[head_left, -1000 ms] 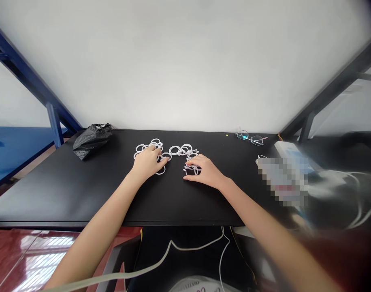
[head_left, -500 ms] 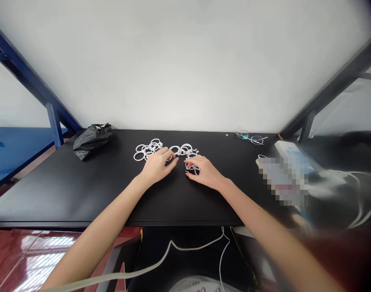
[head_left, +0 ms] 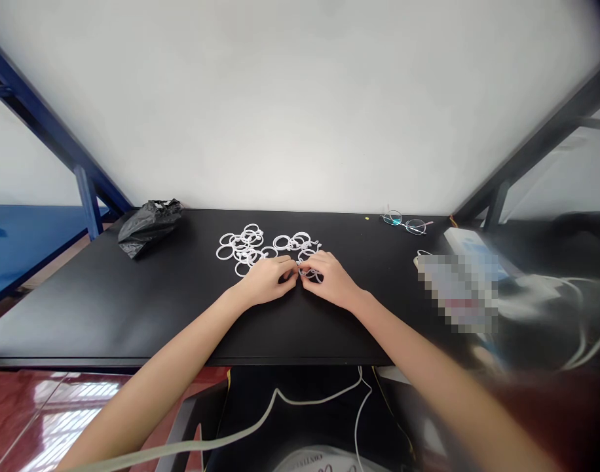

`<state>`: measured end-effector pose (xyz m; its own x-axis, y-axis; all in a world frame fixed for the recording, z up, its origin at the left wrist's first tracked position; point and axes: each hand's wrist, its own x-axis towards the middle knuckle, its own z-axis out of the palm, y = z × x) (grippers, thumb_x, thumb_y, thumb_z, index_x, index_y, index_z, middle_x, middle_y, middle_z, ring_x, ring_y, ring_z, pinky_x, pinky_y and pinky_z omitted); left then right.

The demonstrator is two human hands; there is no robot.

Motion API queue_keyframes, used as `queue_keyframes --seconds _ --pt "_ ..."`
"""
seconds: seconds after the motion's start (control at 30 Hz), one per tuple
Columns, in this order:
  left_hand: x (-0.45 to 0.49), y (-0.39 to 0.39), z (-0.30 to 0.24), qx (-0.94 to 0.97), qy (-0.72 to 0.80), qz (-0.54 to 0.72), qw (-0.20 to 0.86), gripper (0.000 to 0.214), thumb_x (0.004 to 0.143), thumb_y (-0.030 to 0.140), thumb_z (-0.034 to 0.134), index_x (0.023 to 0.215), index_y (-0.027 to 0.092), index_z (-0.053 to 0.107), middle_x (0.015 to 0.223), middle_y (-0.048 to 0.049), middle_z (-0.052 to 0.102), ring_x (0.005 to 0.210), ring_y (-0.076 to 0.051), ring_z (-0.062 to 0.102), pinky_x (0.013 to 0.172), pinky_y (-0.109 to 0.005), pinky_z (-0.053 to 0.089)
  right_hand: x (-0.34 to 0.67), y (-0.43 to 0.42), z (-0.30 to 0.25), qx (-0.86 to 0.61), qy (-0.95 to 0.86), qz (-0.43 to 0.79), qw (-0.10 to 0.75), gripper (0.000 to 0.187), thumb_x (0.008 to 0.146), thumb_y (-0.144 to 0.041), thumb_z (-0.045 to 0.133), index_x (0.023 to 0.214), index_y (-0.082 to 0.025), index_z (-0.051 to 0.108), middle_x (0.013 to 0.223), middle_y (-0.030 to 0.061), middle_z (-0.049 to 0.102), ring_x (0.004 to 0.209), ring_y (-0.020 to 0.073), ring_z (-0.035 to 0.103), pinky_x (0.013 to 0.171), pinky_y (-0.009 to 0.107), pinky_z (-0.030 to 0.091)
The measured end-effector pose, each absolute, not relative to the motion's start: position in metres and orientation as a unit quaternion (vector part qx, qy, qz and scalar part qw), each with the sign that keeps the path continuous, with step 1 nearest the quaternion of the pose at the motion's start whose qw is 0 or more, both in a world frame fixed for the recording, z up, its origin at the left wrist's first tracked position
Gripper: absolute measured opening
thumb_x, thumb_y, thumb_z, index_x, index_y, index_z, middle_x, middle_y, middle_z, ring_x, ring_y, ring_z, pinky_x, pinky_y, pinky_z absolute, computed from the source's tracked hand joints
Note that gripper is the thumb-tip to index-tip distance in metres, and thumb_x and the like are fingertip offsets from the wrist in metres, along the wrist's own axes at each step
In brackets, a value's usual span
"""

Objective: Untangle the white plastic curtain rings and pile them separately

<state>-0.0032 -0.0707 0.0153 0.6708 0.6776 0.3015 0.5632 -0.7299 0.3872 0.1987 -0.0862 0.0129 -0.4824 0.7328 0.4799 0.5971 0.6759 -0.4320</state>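
Several white plastic rings (head_left: 241,246) lie scattered on the black table (head_left: 108,308), with a second cluster of rings (head_left: 295,241) further right. My left hand (head_left: 268,280) and my right hand (head_left: 329,278) meet fingertip to fingertip just in front of the right cluster. Between the fingers of both hands sits a small bunch of linked white rings (head_left: 310,272). The right hand's fingers curl over this bunch; the left hand's fingertips pinch at its left edge.
A crumpled black plastic bag (head_left: 147,224) lies at the table's back left. Eyeglasses (head_left: 405,223) rest at the back right. A white box (head_left: 469,249) and white cables (head_left: 565,295) lie at the right. A white cable (head_left: 280,400) hangs below the front edge.
My left hand has slid right from the left ring pile to meet the right hand at the linked bunch. The right hand has stayed nearly in place.
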Motion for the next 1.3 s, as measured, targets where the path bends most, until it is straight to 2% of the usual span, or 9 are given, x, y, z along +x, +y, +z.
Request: queue_keyframes --seconds 0.1,0.23,0.4,0.6,0.7,0.83,0.93,1.03,1.3 --pt "-0.003 -0.073 0.020 0.894 0.336 0.235 0.182 0.011 0.087 0.026 0.054 0.090 0.018 0.061 0.075 0.0014 0.054 0.062 -0.011 0.049 0.061 -0.025 0.040 0.198 -0.087 0.015 -0.376 -0.822 0.082 0.418 0.011 0.080 -0.011 0.061 0.082 -0.020 0.066 0.074 0.0020 0.066 0.073 0.0184 0.057 0.074 0.034 0.047" --pt "-0.002 -0.076 0.024 0.868 0.335 0.268 0.251 0.033 0.083 0.046 0.065 0.100 0.019 0.059 0.084 0.0002 0.060 0.061 -0.010 0.048 0.061 -0.026 0.044 0.195 -0.091 0.019 -0.383 -0.759 0.115 0.514 0.008 0.083 -0.016 0.062 0.084 -0.021 0.068 0.072 0.0016 0.065 0.063 0.0154 0.056 0.061 0.030 0.050" --pt "0.003 -0.076 0.022 0.828 0.325 0.309 0.337 0.044 0.085 0.047 0.064 0.119 0.020 0.056 0.099 -0.0032 0.065 0.064 -0.010 0.056 0.056 -0.023 0.048 0.186 -0.097 0.018 -0.364 -0.696 0.280 0.552 0.006 0.084 -0.025 0.066 0.085 -0.021 0.070 0.082 0.0034 0.067 0.069 0.0153 0.065 0.064 0.030 0.059" --pt "0.004 -0.075 0.023 0.789 0.318 0.331 0.408 0.036 0.089 0.043 0.060 0.116 0.019 0.060 0.110 -0.0084 0.065 0.093 -0.020 0.066 0.052 -0.020 0.051 0.184 -0.096 0.016 -0.358 -0.633 0.371 0.577 0.012 0.081 -0.032 0.073 0.084 -0.020 0.072 0.083 0.0046 0.070 0.075 0.0190 0.071 0.070 0.033 0.062" --pt "0.002 -0.073 0.024 0.776 0.330 0.337 0.419 0.036 0.090 0.043 0.057 0.117 0.019 0.060 0.110 -0.0096 0.062 0.091 -0.020 0.065 0.052 -0.020 0.052 0.187 -0.094 0.017 -0.356 -0.631 0.379 0.575 0.014 0.082 -0.033 0.072 0.088 -0.021 0.072 0.085 0.0052 0.072 0.079 0.0202 0.073 0.075 0.034 0.062" --pt "-0.001 -0.070 0.026 0.778 0.349 0.351 0.386 0.031 0.093 0.042 0.050 0.103 0.016 0.065 0.098 -0.0078 0.061 0.079 -0.016 0.060 0.054 -0.022 0.050 0.188 -0.094 0.016 -0.350 -0.667 0.345 0.560 0.013 0.083 -0.031 0.071 0.091 -0.022 0.074 0.089 0.0053 0.070 0.080 0.0191 0.072 0.073 0.032 0.063" --pt "-0.001 -0.068 0.026 0.781 0.354 0.369 0.358 0.028 0.094 0.037 0.046 0.087 0.015 0.063 0.085 -0.0050 0.061 0.078 -0.015 0.057 0.063 -0.025 0.048 0.186 -0.095 0.011 -0.333 -0.712 0.303 0.539 0.012 0.086 -0.028 0.068 0.094 -0.023 0.075 0.090 0.0052 0.070 0.078 0.0175 0.070 0.070 0.030 0.063" --pt "0.000 -0.068 0.027 0.778 0.355 0.369 0.363 0.028 0.093 0.034 0.046 0.082 0.015 0.063 0.082 -0.0040 0.062 0.077 -0.015 0.056 0.070 -0.027 0.045 0.185 -0.095 0.007 -0.312 -0.746 0.246 0.534 0.013 0.088 -0.025 0.066 0.097 -0.023 0.075 0.089 0.0051 0.070 0.075 0.0161 0.069 0.069 0.029 0.063" --pt "0.000 -0.066 0.024 0.714 0.374 0.312 0.502 0.041 0.090 0.038 0.040 0.070 0.013 0.066 0.048 0.0038 0.040 0.046 -0.009 0.037 0.048 -0.023 0.031 0.184 -0.098 0.003 -0.303 -0.771 0.188 0.528 0.010 0.087 -0.022 0.066 0.092 -0.021 0.074 0.083 0.0043 0.073 0.072 0.0160 0.069 0.065 0.028 0.061"
